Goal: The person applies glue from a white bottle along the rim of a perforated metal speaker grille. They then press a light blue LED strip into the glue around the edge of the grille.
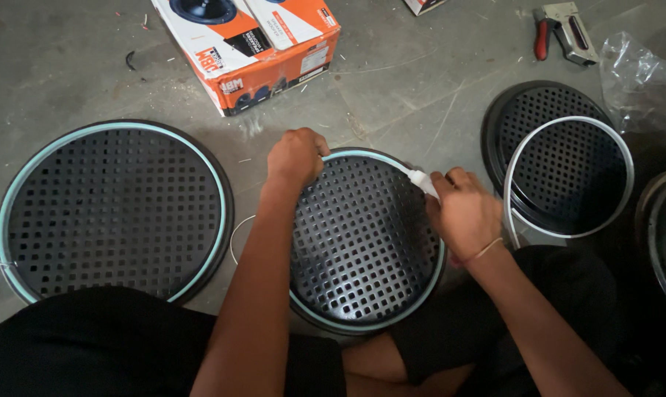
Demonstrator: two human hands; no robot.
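A round black perforated grille [362, 242] with a pale teal ring around its rim lies on the floor between my knees. My left hand [296, 156] is closed on the grille's far left rim, pressing the ring there. My right hand [462, 213] grips a white tube [423, 181] whose tip touches the ring at the grille's upper right edge. A thin thread bracelet circles my right wrist.
A larger teal-rimmed grille [116, 209] lies at left. At right, another black grille [561, 158] carries a loose white ring [520, 147]. An orange and white speaker box [256, 44], a staple gun [564, 29], a clear plastic bag [645, 77] and a metal rim [660, 235] lie around.
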